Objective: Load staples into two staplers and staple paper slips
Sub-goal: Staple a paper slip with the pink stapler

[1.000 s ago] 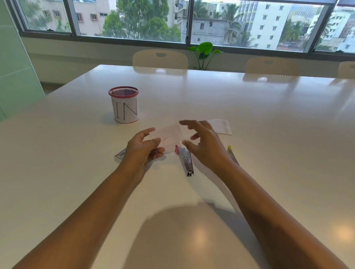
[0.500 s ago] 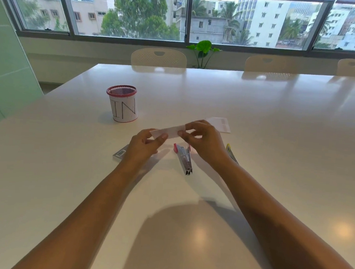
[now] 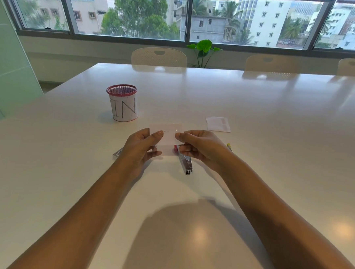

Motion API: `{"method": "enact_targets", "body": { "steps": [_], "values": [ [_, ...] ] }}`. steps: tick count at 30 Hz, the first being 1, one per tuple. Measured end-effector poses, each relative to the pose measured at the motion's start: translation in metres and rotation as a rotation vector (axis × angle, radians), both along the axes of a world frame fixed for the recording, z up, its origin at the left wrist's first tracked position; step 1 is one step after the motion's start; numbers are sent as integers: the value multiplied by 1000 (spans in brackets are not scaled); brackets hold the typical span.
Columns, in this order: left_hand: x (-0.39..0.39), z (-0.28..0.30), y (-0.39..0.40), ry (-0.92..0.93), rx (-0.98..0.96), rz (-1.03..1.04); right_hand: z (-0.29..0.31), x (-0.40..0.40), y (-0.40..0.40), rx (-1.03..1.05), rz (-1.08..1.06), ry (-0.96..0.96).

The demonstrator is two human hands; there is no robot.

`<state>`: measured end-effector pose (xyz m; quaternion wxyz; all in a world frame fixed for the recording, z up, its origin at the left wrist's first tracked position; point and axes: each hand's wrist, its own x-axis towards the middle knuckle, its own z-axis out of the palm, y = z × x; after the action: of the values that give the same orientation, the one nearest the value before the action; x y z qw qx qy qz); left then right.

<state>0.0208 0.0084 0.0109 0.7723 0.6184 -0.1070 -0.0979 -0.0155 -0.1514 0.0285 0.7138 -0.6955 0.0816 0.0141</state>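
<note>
Head view: my left hand point(image 3: 138, 150) and right hand point(image 3: 200, 149) pinch a paper slip point(image 3: 165, 138), hiding part of the stapler point(image 3: 184, 161) below. Its long axis runs toward me, pink end away; the yellow item point(image 3: 229, 146) behind my right hand is mostly hidden.

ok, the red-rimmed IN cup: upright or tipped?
Upright. The cup stands on its base on the table, its red mesh rim facing up and the letters IN reading level. Whether anything is inside, cannot tell.

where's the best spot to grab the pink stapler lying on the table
Probably the bare metal body of the pink stapler, gripped across its narrow sides from above. It lies flat and lengthwise toward the person. Its pink far end sits under the paper slip and right hand, so the near half is the free part.
</note>
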Motion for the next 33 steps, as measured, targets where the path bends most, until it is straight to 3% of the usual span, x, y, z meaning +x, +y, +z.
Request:
{"method": "enact_targets", "body": {
  "steps": [8, 33],
  "values": [
    [2, 0, -2, 114, -72, 55, 3, -1, -1, 42, -27, 48],
    [-8, -2, -5, 22, 22, -86, -2, -1, 3, -276, -19, -12]
  ]
}}
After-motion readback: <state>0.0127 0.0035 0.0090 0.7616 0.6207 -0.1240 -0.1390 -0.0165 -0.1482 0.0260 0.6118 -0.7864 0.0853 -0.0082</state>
